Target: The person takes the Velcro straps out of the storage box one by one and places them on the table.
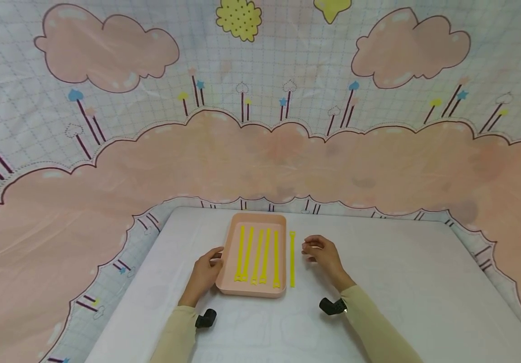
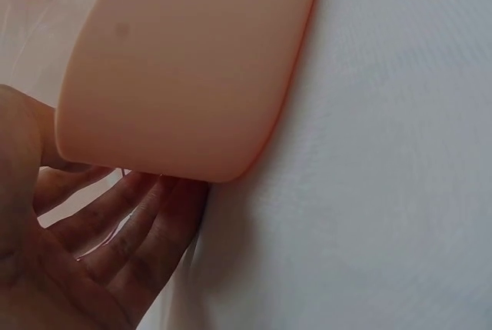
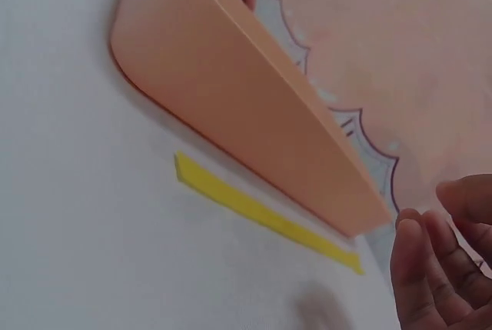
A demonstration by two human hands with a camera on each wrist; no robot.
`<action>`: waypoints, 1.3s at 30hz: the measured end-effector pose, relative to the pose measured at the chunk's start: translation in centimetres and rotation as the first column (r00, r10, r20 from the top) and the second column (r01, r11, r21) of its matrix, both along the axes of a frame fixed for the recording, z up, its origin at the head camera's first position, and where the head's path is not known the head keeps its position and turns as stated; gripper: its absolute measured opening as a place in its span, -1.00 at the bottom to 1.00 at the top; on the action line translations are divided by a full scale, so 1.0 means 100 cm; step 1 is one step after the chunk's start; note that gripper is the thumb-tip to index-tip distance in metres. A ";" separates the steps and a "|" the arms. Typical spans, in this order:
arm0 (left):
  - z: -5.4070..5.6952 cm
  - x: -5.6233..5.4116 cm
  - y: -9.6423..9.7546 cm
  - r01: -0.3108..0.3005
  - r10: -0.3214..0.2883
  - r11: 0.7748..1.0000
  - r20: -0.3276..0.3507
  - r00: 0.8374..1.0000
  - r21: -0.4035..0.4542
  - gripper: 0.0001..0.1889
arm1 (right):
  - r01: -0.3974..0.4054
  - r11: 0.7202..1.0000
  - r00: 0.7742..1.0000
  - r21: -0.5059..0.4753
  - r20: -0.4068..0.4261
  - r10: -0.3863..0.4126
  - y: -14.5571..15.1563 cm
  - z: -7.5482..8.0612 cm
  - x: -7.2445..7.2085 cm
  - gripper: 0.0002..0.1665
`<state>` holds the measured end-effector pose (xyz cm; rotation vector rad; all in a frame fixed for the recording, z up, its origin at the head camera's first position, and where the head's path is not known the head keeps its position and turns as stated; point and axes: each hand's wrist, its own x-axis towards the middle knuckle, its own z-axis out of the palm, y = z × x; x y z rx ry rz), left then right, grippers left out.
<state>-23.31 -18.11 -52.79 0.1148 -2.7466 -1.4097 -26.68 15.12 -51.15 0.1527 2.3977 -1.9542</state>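
A peach-coloured tray (image 1: 252, 291) lies on the white table with several yellow hook-and-loop cable straps (image 1: 257, 257) side by side in it. Each strap is long and flat with a wider, slotted end. One more yellow strap (image 1: 292, 259) lies on the table just right of the tray, parallel to its long side. My left hand (image 1: 206, 272) is at the tray's left wall; in the left wrist view its fingers (image 2: 138, 222) reach along the wall, partly hidden behind it. To the right of the loose strap, my right hand (image 1: 324, 256) hovers with loosely bent fingers and holds nothing.
The white table (image 1: 405, 282) carries the tray near its back edge. Behind and around it hangs a patterned cloth (image 1: 260, 161) with peach clouds. A black wrist camera (image 1: 206, 318) sits on the left sleeve, another black camera (image 1: 332, 306) on the right.
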 end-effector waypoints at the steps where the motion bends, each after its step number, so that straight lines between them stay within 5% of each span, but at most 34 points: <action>1: -0.001 0.000 0.000 0.000 0.000 1.000 -0.003 1.000 0.000 -0.55 | -0.007 1.000 1.000 0.000 -0.002 0.007 -0.002 0.001 0.002 -0.64; 18: -0.003 0.001 -0.003 0.004 -0.004 1.000 0.002 1.000 0.000 -0.54 | -0.108 0.994 0.987 0.011 -0.119 0.109 -0.016 0.021 0.034 -0.72; 39: -0.002 -0.001 -0.001 0.000 0.000 1.000 0.019 1.000 -0.005 -0.53 | -0.208 0.977 0.963 -0.049 -0.184 0.196 -0.035 0.043 0.040 -0.74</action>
